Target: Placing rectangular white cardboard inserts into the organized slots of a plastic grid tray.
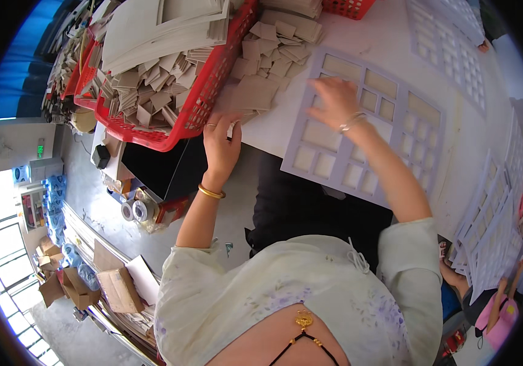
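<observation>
lavender windowed panel (397, 116): flat on tabletop (368, 38) | right hand (336, 102): over the panel's upper left part, slightly blurred, fingers apart | left hand (222, 149): left of the panel, beside loose grey card pieces (256, 93); cannot tell whether fingers grip one | red basket (195, 100), heaped with card: farther left of the panel

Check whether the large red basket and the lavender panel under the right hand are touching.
Apart. The head view shows loose grey pieces and a strip of white tabletop between the red basket and the lavender panel.
</observation>
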Motion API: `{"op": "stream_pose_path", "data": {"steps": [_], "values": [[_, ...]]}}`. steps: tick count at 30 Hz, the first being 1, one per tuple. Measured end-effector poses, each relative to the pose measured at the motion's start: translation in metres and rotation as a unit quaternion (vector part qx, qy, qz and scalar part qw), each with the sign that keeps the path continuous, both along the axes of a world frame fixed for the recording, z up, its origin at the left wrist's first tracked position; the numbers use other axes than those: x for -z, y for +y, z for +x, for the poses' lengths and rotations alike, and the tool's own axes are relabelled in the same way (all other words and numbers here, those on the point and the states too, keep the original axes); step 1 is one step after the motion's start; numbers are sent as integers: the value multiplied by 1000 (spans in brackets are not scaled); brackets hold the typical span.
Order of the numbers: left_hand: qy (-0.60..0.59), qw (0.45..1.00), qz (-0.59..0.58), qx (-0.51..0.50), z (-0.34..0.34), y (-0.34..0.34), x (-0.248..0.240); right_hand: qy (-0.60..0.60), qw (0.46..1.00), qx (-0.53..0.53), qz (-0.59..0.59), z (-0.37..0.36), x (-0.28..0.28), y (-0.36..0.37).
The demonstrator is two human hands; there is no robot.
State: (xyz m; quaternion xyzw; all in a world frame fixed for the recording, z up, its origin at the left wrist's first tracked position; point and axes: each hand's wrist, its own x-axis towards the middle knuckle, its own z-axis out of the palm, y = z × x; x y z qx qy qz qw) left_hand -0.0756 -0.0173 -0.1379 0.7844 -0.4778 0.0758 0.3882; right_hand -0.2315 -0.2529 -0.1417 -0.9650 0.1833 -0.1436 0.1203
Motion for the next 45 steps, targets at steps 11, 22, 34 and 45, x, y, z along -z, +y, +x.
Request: {"op": "stream_pose_path", "data": {"steps": [11, 22, 34, 45], "values": [[54, 998, -9, 3, -1, 8, 10, 65, 992, -31, 102, 88, 17, 43], [170, 976, 7, 138, -14, -48, -5, -76, 968, -110, 211, -11, -5, 9], [90, 957, 58, 271, -51, -80, 31, -105, 940, 103, 307, -106, -7, -35], [73, 951, 123, 276, -47, -79, 31, -100, 945, 140, 278, -103, 5, -33]]}}
